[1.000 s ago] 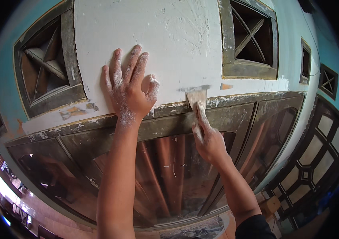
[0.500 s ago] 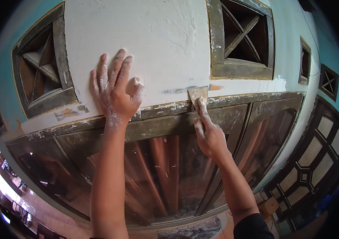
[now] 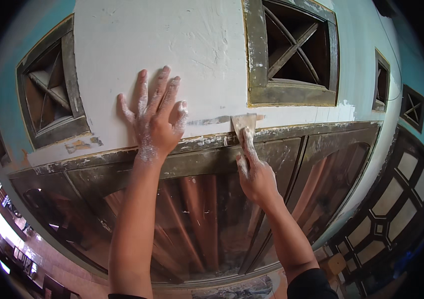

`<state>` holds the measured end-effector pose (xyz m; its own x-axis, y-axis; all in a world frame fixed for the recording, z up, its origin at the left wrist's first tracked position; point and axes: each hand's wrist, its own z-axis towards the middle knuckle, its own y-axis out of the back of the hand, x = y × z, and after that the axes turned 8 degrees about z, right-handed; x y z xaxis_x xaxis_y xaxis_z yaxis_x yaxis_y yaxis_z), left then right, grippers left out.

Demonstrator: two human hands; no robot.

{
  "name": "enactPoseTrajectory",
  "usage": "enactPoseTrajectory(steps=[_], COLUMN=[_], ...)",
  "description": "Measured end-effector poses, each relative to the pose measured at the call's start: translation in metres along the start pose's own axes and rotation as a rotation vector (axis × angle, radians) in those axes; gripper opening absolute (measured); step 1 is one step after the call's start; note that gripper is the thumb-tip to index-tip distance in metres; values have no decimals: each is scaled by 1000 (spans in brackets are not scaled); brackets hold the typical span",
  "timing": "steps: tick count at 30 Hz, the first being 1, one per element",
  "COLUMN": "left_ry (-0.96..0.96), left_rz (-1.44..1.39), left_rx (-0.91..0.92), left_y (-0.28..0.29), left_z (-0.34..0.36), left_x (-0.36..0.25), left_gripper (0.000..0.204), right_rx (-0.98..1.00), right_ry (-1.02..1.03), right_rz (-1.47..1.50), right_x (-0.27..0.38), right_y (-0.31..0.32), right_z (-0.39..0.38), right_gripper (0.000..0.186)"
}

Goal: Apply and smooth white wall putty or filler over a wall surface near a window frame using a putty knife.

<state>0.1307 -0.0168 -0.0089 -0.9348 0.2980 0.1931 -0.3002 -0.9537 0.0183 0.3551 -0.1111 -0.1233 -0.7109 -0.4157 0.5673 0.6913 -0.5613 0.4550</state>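
Observation:
My left hand [image 3: 157,124], dusted with white powder, rests with spread fingers against the white-coated wall [image 3: 207,65]. In my right hand [image 3: 258,177] is a putty knife [image 3: 244,121] with a broad flat blade. Its blade lies on the narrow wall strip just above the wooden frame's top rail [image 3: 199,144], below the right-hand vent opening. My index finger stretches along the tool toward the blade, and white residue coats my fingers. A grey bare streak [image 3: 212,120] runs along the wall left of the blade. The putty knife's handle is mostly hidden by my hand.
Wooden vents with crossed bars, one at left [image 3: 52,94] and one at right [image 3: 296,55], flank the white wall. Below stretch dark glazed panels [image 3: 192,214] with reddish reflections. A panelled door [image 3: 386,199] stands at far right; tiled floor [image 3: 67,269] shows lower left.
The view has shifted slightly. Against the wall, my left hand sits farther right, and the putty knife has moved a little right, over a spot where an orange patch showed.

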Motion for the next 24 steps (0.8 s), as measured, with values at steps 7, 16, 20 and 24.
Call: enactPoseTrajectory(steps=[7, 16, 20, 24], left_ry=[41, 29, 38, 32], left_rz=[25, -26, -22, -36], left_rx=[3, -25, -41, -48], left_y=[-5, -6, -5, -3], left_z=[8, 8, 7, 4], left_x=[-31, -29, -27, -33], left_gripper=[48, 49, 48, 49], right_rx=[113, 11, -28, 32], right_ry=[-65, 28, 87, 103], right_rz=[56, -75, -35, 45], right_x=[2, -7, -9, -28], right_y=[5, 5, 1, -7], right_z=[-12, 2, 3, -28], right_gripper=[68, 75, 76, 82])
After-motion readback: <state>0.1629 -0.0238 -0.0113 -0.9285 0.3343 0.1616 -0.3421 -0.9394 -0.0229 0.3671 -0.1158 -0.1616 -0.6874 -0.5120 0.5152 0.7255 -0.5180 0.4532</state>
